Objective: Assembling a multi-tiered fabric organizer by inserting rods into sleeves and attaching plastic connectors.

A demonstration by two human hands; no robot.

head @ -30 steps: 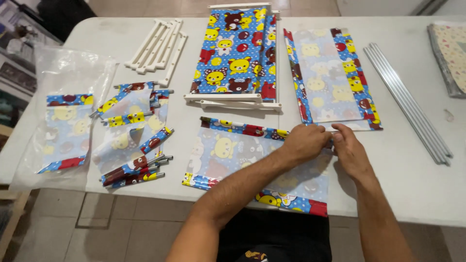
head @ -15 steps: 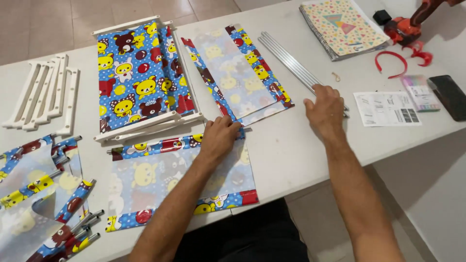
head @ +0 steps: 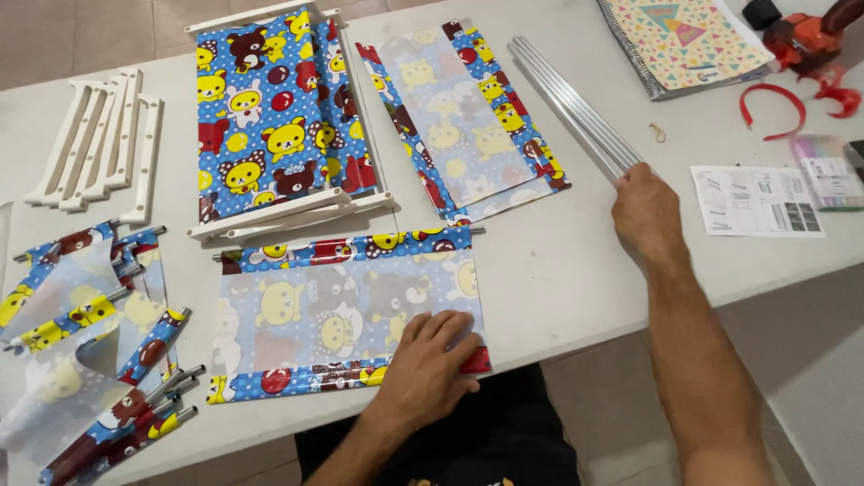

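The white bench [head: 576,270] carries everything, and most of it is covered in printed cloth. Biggest is the blue bear-print panel [head: 270,117] already stretched in its white frame at the far side; beside it to the right lies a loose sheet [head: 459,126], pale side up. Nearest the person is another sheet [head: 346,310], also pale side up, with printed hems along its far and near edges. It looks thin, limp and light, the sort of thing that slides and wrinkles on a smooth top, so it wants pinning flat or lifting by a hem rather than by the middle.

The left hand [head: 427,364] lies on that sheet's near right corner, fingers spread and pressed flat, gripping nothing.

The rods [head: 576,108] lie in a tight bundle running away toward the far edge, right of the loose sheet. They look like thin metal: stiff, light, smooth, and likely to roll or slip apart. Taking one from the near end, pinched between thumb and fingers, seems the easy hold. The right hand [head: 643,211] rests at that near end, fingers curled down over the tips; whether it has closed on a rod I cannot tell.

Further left lie white plastic rails [head: 99,144] and a heap of folded sheets [head: 99,333] with rods in their hems. A leaflet [head: 756,200] lies at the right.
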